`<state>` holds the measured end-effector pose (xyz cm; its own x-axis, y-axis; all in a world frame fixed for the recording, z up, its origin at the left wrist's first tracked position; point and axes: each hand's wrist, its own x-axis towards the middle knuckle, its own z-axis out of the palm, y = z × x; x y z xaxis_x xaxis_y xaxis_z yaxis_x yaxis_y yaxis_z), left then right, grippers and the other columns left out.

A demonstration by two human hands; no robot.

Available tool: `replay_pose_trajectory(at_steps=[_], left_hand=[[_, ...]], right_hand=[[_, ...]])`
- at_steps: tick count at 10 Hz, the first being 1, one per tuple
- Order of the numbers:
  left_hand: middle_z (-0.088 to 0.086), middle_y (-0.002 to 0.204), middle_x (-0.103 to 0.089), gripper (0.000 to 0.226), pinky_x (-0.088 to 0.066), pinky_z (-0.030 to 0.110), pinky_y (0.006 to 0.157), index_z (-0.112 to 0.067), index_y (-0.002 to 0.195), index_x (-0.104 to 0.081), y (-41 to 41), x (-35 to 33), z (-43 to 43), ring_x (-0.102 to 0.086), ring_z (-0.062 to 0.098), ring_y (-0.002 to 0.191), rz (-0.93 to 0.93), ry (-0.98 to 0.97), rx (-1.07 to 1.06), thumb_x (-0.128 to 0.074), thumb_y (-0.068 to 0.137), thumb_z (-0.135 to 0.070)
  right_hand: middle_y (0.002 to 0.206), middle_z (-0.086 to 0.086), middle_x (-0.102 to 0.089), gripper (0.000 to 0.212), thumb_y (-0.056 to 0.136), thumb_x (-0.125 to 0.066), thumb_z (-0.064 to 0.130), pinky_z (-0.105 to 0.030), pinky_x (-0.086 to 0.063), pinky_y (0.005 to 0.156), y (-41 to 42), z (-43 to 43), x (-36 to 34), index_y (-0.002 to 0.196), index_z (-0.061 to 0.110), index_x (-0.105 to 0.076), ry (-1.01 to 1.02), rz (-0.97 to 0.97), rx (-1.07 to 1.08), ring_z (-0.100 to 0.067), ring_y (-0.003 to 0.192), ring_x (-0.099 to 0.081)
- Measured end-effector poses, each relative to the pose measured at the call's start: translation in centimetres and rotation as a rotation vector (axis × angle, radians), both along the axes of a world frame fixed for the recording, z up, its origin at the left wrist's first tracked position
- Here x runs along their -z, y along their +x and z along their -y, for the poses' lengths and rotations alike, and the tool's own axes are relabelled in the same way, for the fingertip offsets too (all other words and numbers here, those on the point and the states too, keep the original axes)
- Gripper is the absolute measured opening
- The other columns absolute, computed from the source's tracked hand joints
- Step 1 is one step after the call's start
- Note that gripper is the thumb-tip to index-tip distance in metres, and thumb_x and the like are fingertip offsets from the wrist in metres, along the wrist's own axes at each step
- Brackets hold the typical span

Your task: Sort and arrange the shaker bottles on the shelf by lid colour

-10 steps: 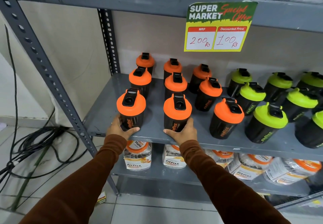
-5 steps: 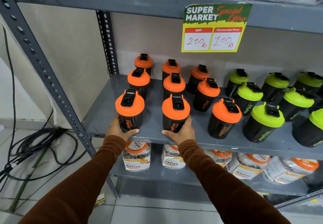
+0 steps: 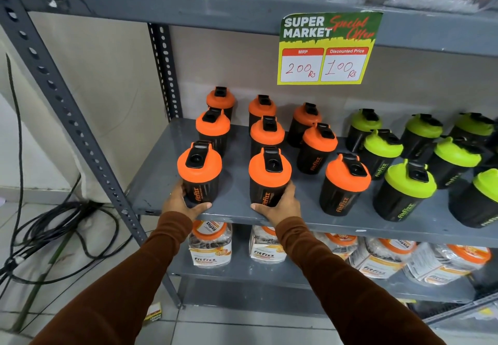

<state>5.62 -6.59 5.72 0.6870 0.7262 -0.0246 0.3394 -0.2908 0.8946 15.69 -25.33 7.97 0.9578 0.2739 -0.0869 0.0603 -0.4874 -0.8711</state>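
Note:
Black shaker bottles stand on a grey metal shelf (image 3: 237, 204). Several orange-lidded ones fill the left half in three rows, and several green-lidded ones (image 3: 409, 180) stand on the right. My left hand (image 3: 183, 204) grips the base of the front-left orange-lidded bottle (image 3: 199, 172). My right hand (image 3: 280, 207) grips the base of the front-middle orange-lidded bottle (image 3: 269, 177). Both bottles stand upright near the shelf's front edge. A third front-row orange-lidded bottle (image 3: 346, 183) stands to the right, untouched.
A price sign (image 3: 326, 48) hangs from the shelf above. Jars with orange lids (image 3: 210, 245) line the lower shelf. A perforated upright (image 3: 67, 118) slants at the left, with black cables (image 3: 54, 231) on the tiled floor beside it.
The two held bottles and both hands stay in place; only the view has shifted slightly.

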Motion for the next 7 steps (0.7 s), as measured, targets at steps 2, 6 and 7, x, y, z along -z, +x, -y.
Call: replay_pose_trajectory(at_steps=[2, 6, 7], left_hand=[[0.016, 0.131, -0.052, 0.073, -0.038, 0.050, 0.102, -0.008, 0.126, -0.043, 0.0, 0.1, 0.0, -0.048, 0.035, 0.119, -0.006, 0.010, 0.000, -0.080, 0.064, -0.010], [0.014, 0.139, -0.041, 0.096, -0.035, 0.052, 0.104, -0.016, 0.138, -0.025, -1.5, 1.2, 2.4, -0.038, 0.033, 0.127, -0.013, 0.131, -0.044, -0.081, 0.061, -0.025], [0.017, 0.149, -0.024, 0.098, -0.021, 0.044, 0.112, -0.007, 0.143, -0.016, -2.6, 2.4, 4.6, -0.020, 0.032, 0.137, -0.090, 0.238, -0.120, -0.077, 0.068, -0.023]], right_hand=[[0.135, -0.015, -0.050, 0.090, 0.061, -0.085, 0.019, -0.045, -0.039, 0.104, 0.2, 0.0, 0.2, 0.132, 0.010, -0.030, 0.001, -0.016, -0.005, -0.034, 0.125, -0.047], [0.140, -0.012, -0.044, 0.107, 0.054, -0.088, 0.017, -0.045, -0.036, 0.110, -0.4, 1.3, 0.8, 0.139, 0.013, -0.023, -0.029, 0.017, -0.031, -0.030, 0.129, -0.043], [0.144, -0.011, -0.041, 0.107, 0.059, -0.086, 0.017, -0.041, -0.033, 0.112, -0.8, 2.4, 0.9, 0.142, 0.013, -0.017, -0.020, 0.015, -0.046, -0.029, 0.132, -0.039]])
